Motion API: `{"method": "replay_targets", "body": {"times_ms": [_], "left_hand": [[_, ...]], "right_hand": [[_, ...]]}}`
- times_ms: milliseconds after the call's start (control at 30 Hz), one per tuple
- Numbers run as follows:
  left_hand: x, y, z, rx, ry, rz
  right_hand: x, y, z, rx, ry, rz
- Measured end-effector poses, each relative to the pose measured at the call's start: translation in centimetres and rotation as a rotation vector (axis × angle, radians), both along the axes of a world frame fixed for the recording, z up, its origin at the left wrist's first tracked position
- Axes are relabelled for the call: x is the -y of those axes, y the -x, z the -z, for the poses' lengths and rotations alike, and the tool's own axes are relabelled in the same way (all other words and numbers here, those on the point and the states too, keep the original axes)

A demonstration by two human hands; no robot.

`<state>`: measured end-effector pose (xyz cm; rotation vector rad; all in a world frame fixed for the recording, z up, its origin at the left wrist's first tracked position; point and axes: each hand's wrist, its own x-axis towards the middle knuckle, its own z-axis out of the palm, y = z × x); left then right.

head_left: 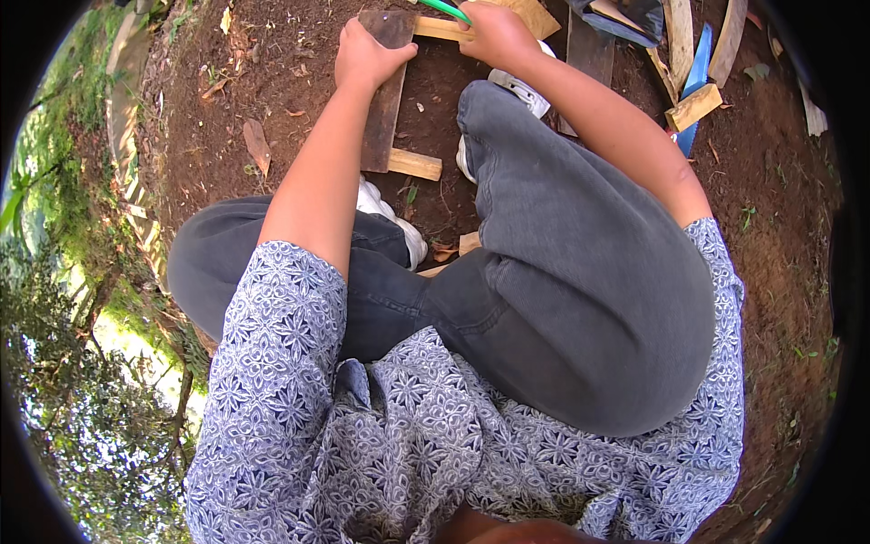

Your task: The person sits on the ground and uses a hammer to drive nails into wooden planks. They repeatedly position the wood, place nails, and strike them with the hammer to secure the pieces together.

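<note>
Your left hand [370,56] clasps the board [381,122] just ahead of your left shoe [391,210], your right hand [500,38] wraps the green handle [444,8], and the board may slip if you press too lightly.

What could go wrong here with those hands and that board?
The left hand lies across the dark board, close to the green handle in the right hand. A slip might catch the left fingers; the handle runs out of frame, so I can't see what it leads to.

Light wood pieces jut from the board's right side, above bare soil. Uneven pressure could make it all shift.
</note>
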<state>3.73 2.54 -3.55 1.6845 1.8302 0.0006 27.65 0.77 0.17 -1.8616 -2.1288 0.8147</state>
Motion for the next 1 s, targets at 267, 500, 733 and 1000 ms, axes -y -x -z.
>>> {"method": "replay_targets", "body": {"times_ms": [267,500,733,1000], "left_hand": [[0.8,0.6,0.0,0.050,-0.003,-0.074],[1.7,-0.4,-0.2,0.039,-0.004,-0.109],[1.1,-1.2,-0.6,-0.053,0.210,-0.148],[-0.2,-0.2,0.5,-0.007,0.303,-0.165]], "right_hand": [[-0.8,0.6,0.1,-0.037,0.041,-0.040],[-1.5,1.2,1.6,0.097,0.045,0.018],[-1.1,-0.3,-0.9,-0.007,0.105,0.101],[-1.0,-3.7,-19.8,-0.307,0.303,0.269]]}}
